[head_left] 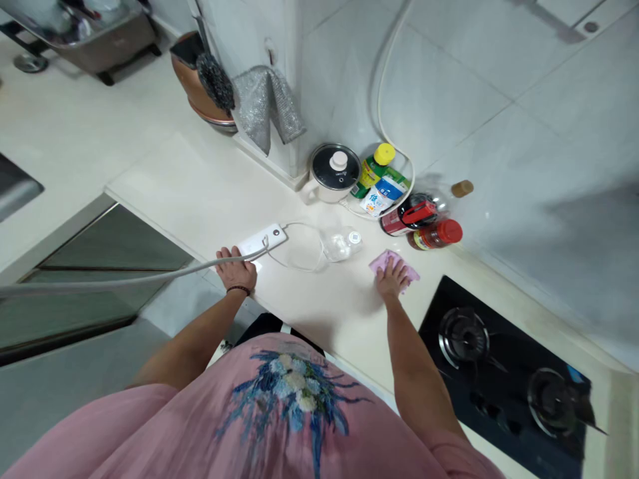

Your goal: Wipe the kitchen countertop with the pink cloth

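Observation:
My right hand (391, 279) lies on a pink cloth (410, 273) on the white counter, palm down with its fingers spread over it. My left hand (236, 270) rests at the counter's front edge, fingers extended, with a dark beaded bracelet at the wrist. Just beyond those fingers is a white rectangular device (269, 237) with a dark round spot and a cord. A grey cable (150, 282) passes over the left fingers. Between the hands, farther back, a clear plastic bottle (340, 245) lies on its side.
At the wall stand a lidded pot (333, 174), a yellow-capped bottle (384, 154), a white packet (382, 195) and a red-capped jar (439, 234). A black gas hob (504, 372) is at right. A silver cloth (259, 100) and a scrubber (215, 80) hang at left.

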`<state>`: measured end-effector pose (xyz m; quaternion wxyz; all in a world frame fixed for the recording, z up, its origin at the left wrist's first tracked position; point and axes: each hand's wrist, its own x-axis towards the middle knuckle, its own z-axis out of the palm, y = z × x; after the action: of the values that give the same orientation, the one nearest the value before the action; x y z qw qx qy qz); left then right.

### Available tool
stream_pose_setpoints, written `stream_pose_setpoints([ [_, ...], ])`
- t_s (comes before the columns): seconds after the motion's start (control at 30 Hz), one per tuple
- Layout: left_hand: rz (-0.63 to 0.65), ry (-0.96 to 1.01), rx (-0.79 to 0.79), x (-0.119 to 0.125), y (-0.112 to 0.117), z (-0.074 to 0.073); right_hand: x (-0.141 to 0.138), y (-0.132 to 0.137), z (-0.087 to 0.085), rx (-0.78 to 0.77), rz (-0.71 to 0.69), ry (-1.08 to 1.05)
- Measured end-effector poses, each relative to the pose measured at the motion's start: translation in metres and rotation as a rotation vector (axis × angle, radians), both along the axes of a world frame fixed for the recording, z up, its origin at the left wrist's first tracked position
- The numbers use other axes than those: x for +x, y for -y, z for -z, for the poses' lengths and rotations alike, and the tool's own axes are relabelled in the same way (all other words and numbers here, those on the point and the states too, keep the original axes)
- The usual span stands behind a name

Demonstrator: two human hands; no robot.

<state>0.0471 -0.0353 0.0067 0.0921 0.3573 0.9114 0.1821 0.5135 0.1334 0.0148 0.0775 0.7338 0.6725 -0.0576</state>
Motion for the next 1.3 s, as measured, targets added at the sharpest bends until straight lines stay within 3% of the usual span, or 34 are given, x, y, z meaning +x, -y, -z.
stream_pose_setpoints([
  [0.2,0.005,0.012,0.023,0.001,0.001,0.002,-0.042,0.132,0.003,-0.005,-0.113,-0.034],
  [0.37,0.005,0.018,0.043,0.001,0.001,0.004,-0.051,0.246,0.012,-0.042,-0.183,-0.067],
  [0.47,0.011,0.018,0.047,0.0,0.001,0.006,-0.049,0.281,0.017,-0.044,-0.18,-0.069],
  [0.57,0.007,0.029,0.037,0.0,0.001,0.006,-0.047,0.289,0.02,-0.029,-0.19,-0.078],
  [0.67,0.0,0.046,0.028,-0.001,0.0,0.007,-0.046,0.273,0.02,-0.021,-0.21,-0.092],
  [0.77,0.0,0.048,0.027,-0.001,-0.001,0.008,-0.049,0.235,0.017,-0.016,-0.221,-0.086],
  [0.93,-0.006,0.041,0.007,-0.001,-0.001,0.01,-0.062,0.135,0.011,0.027,-0.242,-0.044],
  [1.13,-0.008,0.038,-0.005,0.001,-0.001,0.004,-0.077,0.005,0.012,0.048,-0.17,-0.053],
  [1.23,-0.022,0.042,-0.002,0.002,-0.002,0.003,-0.082,-0.041,0.013,0.008,-0.15,-0.06],
  [1.3,-0.03,0.044,0.002,0.002,-0.001,0.003,-0.084,-0.058,0.012,-0.013,-0.148,-0.059],
])
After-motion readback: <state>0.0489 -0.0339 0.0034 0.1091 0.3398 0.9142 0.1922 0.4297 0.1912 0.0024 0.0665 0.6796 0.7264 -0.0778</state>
